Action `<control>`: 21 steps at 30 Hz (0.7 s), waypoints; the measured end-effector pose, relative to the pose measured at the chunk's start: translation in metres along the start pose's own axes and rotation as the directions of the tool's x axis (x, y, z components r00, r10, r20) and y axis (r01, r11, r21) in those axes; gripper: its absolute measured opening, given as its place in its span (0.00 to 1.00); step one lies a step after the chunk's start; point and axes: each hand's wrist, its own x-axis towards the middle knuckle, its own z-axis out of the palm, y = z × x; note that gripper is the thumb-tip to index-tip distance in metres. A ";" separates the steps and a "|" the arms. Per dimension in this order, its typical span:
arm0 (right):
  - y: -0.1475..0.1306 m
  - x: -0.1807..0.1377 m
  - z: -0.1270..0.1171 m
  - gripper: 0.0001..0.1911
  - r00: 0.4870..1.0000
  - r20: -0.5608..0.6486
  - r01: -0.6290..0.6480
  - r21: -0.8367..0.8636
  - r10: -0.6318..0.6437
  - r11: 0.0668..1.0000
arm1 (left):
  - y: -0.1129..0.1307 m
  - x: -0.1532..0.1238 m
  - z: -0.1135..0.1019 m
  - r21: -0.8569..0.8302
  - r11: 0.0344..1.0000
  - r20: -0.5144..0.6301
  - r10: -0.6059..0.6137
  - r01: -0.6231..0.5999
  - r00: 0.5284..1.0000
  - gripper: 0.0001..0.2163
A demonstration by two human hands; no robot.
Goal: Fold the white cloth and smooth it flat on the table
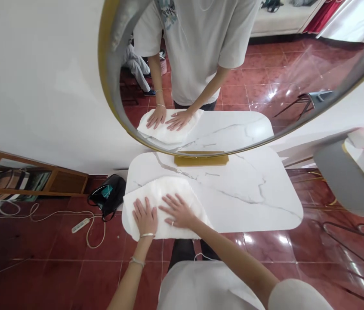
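Observation:
A white cloth (177, 187) lies spread over the left part of a white marble-patterned tabletop (249, 215). My left hand (145, 218) rests flat on the cloth near its left side, fingers spread. To its right, my right hand (178, 211) also presses flat on the cloth, its fingers apart and pointing left; a ring shows on one finger. Neither hand grips the cloth. Along the table's left and front edges, the cloth reaches the rim. Behind it stands a round gold-framed mirror (214, 86) on a gold base (201, 160), reflecting both hands and the cloth.
A black bag (114, 193) sits on the red tiled floor left of the table, near a power strip (81, 225) with a white cord. Further left is a wooden shelf (67, 180). A grey chair (337, 185) stands at the right. Another person's legs show in the mirror.

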 end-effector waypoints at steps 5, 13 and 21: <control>0.066 -0.040 -0.035 0.29 0.981 -0.060 -0.192 -0.096 0.187 0.977 | 0.083 0.037 0.015 -0.042 0.983 0.186 0.185 -0.180 0.965 0.32; 0.114 -0.214 -0.093 0.30 0.912 -0.146 -0.409 -0.255 0.383 0.876 | 0.241 -0.023 0.048 -0.195 0.820 0.241 0.571 -0.537 0.785 0.42; 0.170 -0.323 -0.136 0.33 0.901 -0.152 -0.433 -0.322 0.405 0.842 | 0.348 -0.054 0.053 -0.338 0.752 0.256 0.652 -0.566 0.714 0.28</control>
